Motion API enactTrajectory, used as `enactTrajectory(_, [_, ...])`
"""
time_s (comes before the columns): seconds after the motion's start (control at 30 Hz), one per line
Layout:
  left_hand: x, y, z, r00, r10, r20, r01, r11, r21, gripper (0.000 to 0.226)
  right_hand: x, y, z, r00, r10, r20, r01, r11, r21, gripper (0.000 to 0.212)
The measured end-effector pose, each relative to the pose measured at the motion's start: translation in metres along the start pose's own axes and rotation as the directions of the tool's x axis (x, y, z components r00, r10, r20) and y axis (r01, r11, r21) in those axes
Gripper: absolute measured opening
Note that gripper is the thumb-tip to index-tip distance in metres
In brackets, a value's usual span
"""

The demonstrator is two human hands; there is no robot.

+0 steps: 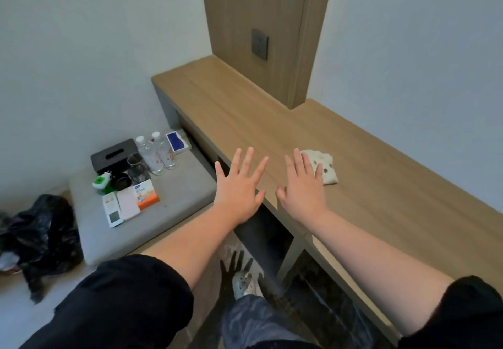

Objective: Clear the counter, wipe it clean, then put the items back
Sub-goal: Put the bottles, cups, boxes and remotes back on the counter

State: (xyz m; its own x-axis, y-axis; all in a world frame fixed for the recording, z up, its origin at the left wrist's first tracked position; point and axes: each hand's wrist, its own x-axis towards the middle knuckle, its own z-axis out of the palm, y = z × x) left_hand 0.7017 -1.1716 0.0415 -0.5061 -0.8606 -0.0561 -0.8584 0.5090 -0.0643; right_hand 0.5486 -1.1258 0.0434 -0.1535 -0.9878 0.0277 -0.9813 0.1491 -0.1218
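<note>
The long wooden counter point(367, 174) runs from the back left to the front right. A folded cream cloth with dark dots point(325, 167) lies on it. My right hand point(302, 185) is spread flat with its fingertips reaching the cloth's left edge. My left hand point(239, 185) is spread flat over the counter's front edge, holding nothing. The cleared items stand on a grey cushioned bench point(174, 212) at the left: a black tissue box point(114, 154), two water bottles point(159, 152), glasses point(136, 167), a green bottle point(102, 183), small boxes point(130, 201) and a blue-and-white pack point(177, 141).
A wood wall panel with a dark socket point(260, 43) rises behind the counter. A black plastic bag point(38, 234) lies on the floor at the far left. My leg and a light shoe point(243, 283) are below, in front of the counter's open underside.
</note>
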Motion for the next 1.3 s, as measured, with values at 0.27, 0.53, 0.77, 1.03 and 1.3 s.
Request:
enactTrajectory(0.27, [0.103,-0.121,0.013,0.989,-0.090,0.113,0.092,0.996,-0.010,0.072,0.148,-0.067,0.037,0.995,-0.036,0.097,0.031,0.998,0.057,0.073])
enactTrajectory(0.53, [0.133,-0.251,0.038,0.941,-0.264,0.209,0.279,0.959,-0.042,0.078,0.251,-0.161,0.063,0.967,-0.168,0.190,0.160,0.985,0.057,0.074])
enactTrajectory(0.77, [0.162,-0.377,0.077,0.898,-0.338,0.281,0.371,0.926,-0.073,0.082,0.310,-0.244,0.104,0.925,-0.242,0.294,0.188,0.961,0.201,0.075])
enactTrajectory(1.03, [0.201,-0.503,0.195,0.825,-0.336,0.455,0.551,0.660,-0.510,0.092,0.380,-0.331,0.178,0.857,-0.115,0.502,-0.165,0.862,0.480,0.089])
enactTrajectory(1.3, [0.226,-0.525,0.237,0.861,-0.158,0.483,0.478,0.575,-0.664,0.058,0.426,-0.370,0.250,0.773,0.031,0.633,-0.452,0.727,0.516,0.093])
